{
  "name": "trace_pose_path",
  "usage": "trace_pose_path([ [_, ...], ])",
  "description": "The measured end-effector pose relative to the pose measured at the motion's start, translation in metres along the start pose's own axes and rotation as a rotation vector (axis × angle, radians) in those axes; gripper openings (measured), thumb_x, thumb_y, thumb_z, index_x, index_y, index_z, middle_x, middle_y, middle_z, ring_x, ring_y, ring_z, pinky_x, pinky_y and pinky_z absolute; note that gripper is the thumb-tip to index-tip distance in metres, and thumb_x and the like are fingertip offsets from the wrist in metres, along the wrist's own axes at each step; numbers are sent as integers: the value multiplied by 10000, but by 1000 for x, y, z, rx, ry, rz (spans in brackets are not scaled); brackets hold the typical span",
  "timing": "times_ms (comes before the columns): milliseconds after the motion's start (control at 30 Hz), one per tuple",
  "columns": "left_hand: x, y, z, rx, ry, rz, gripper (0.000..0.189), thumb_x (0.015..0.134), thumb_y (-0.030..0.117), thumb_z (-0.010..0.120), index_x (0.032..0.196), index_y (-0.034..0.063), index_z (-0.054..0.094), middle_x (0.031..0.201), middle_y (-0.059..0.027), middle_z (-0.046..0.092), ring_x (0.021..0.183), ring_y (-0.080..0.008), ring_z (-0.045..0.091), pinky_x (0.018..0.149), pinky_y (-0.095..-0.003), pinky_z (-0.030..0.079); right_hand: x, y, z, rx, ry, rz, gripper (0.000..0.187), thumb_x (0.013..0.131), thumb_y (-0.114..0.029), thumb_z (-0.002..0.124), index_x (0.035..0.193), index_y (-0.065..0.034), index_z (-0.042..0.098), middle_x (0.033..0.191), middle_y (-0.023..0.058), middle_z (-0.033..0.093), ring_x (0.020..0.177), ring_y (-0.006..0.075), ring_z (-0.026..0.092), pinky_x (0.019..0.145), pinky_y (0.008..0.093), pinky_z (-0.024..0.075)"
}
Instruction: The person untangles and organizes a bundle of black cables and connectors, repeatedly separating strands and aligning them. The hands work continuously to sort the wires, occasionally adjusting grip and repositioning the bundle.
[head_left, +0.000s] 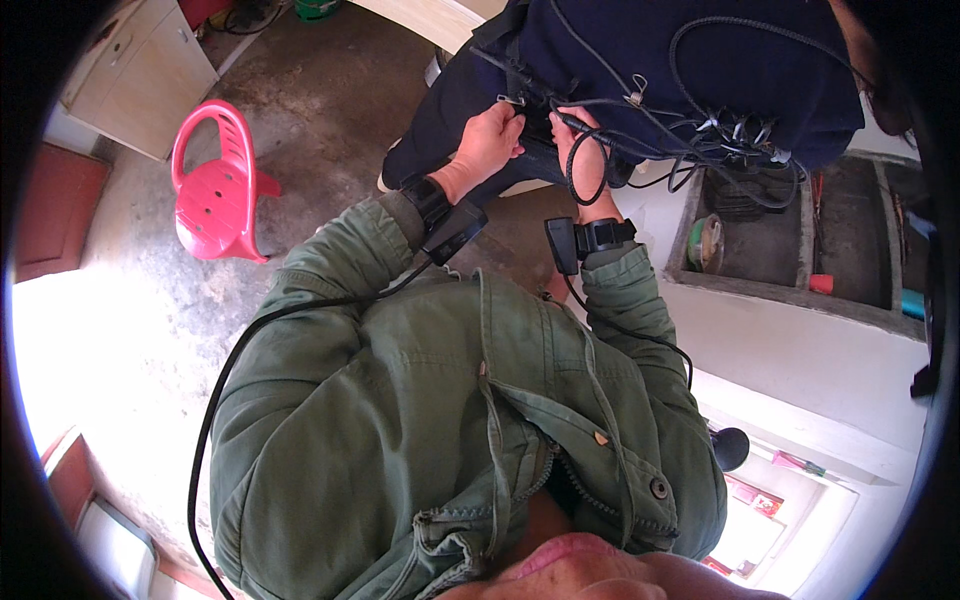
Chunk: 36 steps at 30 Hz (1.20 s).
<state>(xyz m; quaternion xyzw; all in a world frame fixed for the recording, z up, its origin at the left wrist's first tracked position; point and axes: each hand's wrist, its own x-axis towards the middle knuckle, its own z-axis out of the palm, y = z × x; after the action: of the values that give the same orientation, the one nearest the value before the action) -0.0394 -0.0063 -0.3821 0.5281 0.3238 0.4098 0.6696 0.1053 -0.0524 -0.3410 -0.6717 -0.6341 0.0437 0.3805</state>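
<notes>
My left hand (487, 142), fingers curled, is at the waist of a person in dark blue clothes (615, 52), close beside a small metal buckle (511, 100) on black straps. What lies between its fingertips is hidden. My right hand (581, 142) is a little to the right at the same waist, fingers bent; a black braided cable (571, 176) loops over it, and a thicker black cable part (589, 129) crosses its fingers. Whether it grips the cable is unclear. More cables, bundled with metal clips (739, 131), hang across the person's clothes. Both my wrists bear black strapped devices with cables.
A pink plastic chair (217, 195) stands on the concrete floor at left, with a pale cabinet (142, 67) behind it. At right, a shelf unit with grey dividers (802, 292) holds a roll of tape (705, 244) and other items. A cable runs along my left sleeve.
</notes>
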Motion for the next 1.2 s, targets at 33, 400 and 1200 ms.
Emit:
trace_pose_path([
  [33, 0, 0, 0, 6, -5, 11, 177, 883, 154, 514, 824, -11, 489, 626, -75, 560, 546, -135, 609, 498, -248, 499, -1, -1, 0, 0, -2, -1, 118, 843, -138, 599, 901, -36, 595, 665, 2, 552, 597, 80, 489, 558, 238, 423],
  [400, -3, 0, 3, 92, -33, 1, 181, 896, 147, 494, 791, 1, 467, 628, -51, 555, 546, -110, 593, 503, -232, 496, -5, -14, 2, -52, 48, -35, 64, 757, -51, 618, 818, -63, 604, 754, 109, 630, 700, 272, 626, 627, 308, 486],
  [1200, 7, 36, -17, 1414, -191, 583, 299, 730, 282, 645, 970, 109, 606, 931, -64, 607, 894, -277, 558, 760, -369, 459, -70, 11, -19, -581, -270, -68, 228, 788, -72, 454, 985, -109, 563, 949, 85, 536, 876, 297, 569, 722, 386, 487],
])
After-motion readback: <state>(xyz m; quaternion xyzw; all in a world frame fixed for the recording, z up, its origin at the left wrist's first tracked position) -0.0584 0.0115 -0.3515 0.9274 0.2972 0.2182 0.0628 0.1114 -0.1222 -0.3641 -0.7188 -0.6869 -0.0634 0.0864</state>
